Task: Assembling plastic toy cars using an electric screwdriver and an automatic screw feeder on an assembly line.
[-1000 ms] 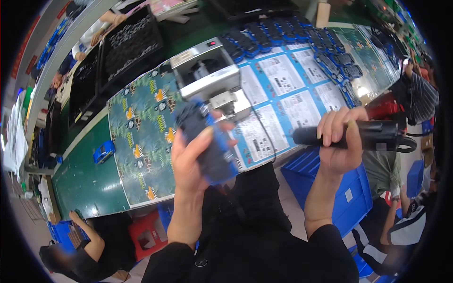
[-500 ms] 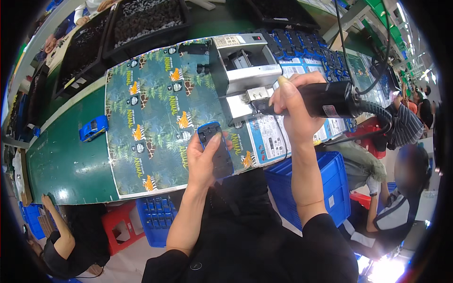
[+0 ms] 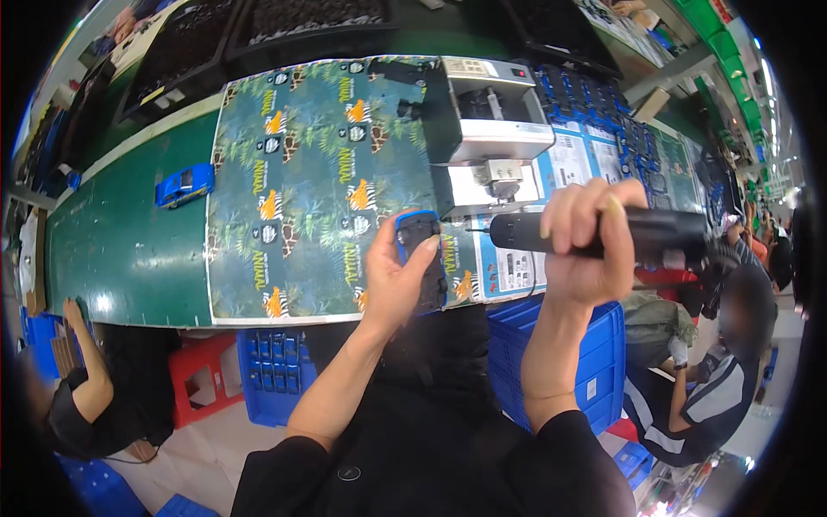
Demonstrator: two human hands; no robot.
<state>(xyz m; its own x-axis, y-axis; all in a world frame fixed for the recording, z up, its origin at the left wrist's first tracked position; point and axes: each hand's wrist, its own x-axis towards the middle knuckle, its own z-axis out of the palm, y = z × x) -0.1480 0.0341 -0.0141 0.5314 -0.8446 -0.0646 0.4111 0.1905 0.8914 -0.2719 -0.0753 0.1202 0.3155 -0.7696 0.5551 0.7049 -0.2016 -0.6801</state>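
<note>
My left hand (image 3: 389,280) holds a toy car (image 3: 419,231) with its black underside up and a blue edge showing, thumb pressed across it. A black electric screwdriver (image 3: 515,232) lies in my right fist (image 3: 587,246), its thin bit pointing left at the car, a small gap apart from it. Just beyond the tool stands a metal box-shaped machine (image 3: 504,129), which looks like a screw feeder, with a small metal block at its front. A finished-looking blue toy car (image 3: 185,185) rests on the green tabletop at the left.
A patterned sheet (image 3: 319,198) covers the middle of the bench (image 3: 129,241). Black trays (image 3: 301,34) of small dark parts stand at the back. Blue car parts (image 3: 581,93) fill the far right. Blue crates (image 3: 551,362) stand below the front edge, and co-workers sit on both sides.
My right hand has drawn the screwdriver away from the feeder, toward me, and turned its bit toward the car. The view has shifted; the left hand still holds the car.
</note>
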